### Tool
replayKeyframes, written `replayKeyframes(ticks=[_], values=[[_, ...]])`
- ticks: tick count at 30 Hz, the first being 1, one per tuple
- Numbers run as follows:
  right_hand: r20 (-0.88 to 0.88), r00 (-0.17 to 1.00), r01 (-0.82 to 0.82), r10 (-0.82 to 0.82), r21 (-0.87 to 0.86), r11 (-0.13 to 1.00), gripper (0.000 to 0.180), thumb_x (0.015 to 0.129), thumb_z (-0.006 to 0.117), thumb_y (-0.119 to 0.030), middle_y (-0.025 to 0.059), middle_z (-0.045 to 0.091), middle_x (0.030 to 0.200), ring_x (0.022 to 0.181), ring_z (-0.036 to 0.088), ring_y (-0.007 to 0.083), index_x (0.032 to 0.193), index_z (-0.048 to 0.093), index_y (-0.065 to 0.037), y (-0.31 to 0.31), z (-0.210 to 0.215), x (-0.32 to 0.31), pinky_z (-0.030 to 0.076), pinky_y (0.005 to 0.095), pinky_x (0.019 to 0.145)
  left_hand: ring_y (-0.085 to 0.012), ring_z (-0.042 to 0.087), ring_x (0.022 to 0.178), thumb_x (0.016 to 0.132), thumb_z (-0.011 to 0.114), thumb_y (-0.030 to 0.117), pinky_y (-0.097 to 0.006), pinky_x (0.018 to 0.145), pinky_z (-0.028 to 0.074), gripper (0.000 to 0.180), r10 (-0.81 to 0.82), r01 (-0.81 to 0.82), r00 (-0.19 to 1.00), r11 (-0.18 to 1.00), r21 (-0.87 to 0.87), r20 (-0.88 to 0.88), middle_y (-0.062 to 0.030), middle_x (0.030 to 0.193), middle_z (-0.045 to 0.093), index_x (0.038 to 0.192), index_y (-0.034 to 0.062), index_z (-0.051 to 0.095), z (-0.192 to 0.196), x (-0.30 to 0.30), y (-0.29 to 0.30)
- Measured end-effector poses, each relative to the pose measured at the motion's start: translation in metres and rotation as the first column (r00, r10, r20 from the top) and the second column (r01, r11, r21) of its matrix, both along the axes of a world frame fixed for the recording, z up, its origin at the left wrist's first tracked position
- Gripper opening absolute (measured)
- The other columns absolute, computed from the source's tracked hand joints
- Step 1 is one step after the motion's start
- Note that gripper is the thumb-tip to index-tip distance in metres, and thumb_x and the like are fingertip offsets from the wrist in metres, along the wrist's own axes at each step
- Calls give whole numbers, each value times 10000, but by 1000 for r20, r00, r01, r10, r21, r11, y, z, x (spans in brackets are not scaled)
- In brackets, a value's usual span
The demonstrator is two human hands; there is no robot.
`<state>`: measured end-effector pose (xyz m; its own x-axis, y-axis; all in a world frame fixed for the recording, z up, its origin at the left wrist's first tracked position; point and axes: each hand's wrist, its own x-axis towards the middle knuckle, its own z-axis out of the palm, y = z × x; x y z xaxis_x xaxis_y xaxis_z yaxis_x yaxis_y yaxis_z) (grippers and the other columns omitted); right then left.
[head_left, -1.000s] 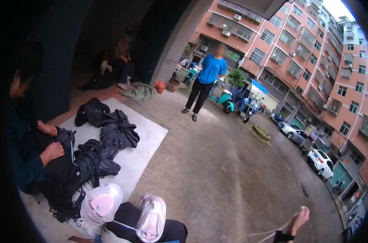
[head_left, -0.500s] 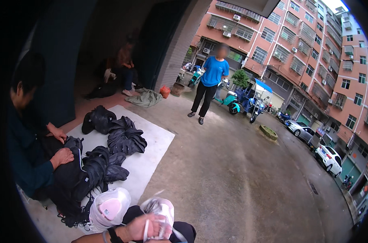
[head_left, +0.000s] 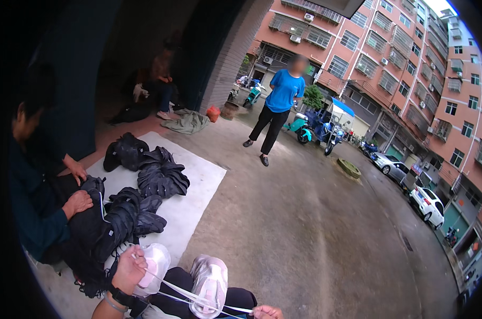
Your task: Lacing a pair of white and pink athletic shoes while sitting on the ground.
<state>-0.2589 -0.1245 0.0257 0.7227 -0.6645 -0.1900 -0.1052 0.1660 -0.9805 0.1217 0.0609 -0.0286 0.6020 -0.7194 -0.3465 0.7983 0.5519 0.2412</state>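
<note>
A white and pink shoe upper (head_left: 210, 274) rests on my dark-trousered lap, with long white laces (head_left: 180, 290) running out of it to both sides. My left hand (head_left: 130, 268), with a dark band and a bracelet at the wrist, is raised left of it, its fingers closed on one lace end. Low at the frame's bottom edge, my right hand (head_left: 267, 312) pinches the other lace end, pulled out to the right; part of this hand is cut off. A second pink and white shoe upper (head_left: 158, 260) in clear plastic lies behind my left hand.
Rows of black shoe uppers (head_left: 164, 173) lie on a white sheet (head_left: 201, 186) to the left. A seated person (head_left: 44, 207) handles black uppers there. Someone in a blue shirt (head_left: 284, 94) stands ahead on wet concrete; another person sits in the dark doorway.
My hands have moved apart from over the shoe upper, the left one up and left, the right one out right. The laces are now stretched between them. The standing person has shifted slightly.
</note>
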Motion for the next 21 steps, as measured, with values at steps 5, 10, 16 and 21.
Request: replayKeyframes(ticks=[5,10,16,21], values=[[55,989,143,-140,-64,988,151,933,611,-219,-92,497,657,568,404,18,944,679,-84,-25,-21,-22,322,216,501,-80,451,501,990,530,267,-228,427,366,166,57,-63,994,996,63,95,11,691,535,908,126,566,-6,9,7],[-63,963,250,-262,-154,956,153,924,610,-209,-67,520,655,553,436,64,923,694,-81,-53,-56,-38,344,254,498,-80,443,492,991,525,335,-229,407,354,220,59,-83,988,983,161,146,16,662,519,888,144,560,-18,3,9],[-339,866,-108,-367,-845,524,211,907,621,-200,139,669,778,644,611,295,970,707,-17,-82,-122,-47,480,388,586,-84,385,414,984,530,374,-224,362,314,290,-190,106,949,945,311,254,17,654,508,859,115,571,0,-21,-4],[-215,951,-5,-224,-732,682,346,965,577,-310,150,710,919,862,673,245,1045,698,3,-30,-34,21,525,354,753,-72,454,473,1031,447,296,-233,424,388,334,-640,260,486,756,600,595,-19,727,597,971,36,647,19,-75,-29]])
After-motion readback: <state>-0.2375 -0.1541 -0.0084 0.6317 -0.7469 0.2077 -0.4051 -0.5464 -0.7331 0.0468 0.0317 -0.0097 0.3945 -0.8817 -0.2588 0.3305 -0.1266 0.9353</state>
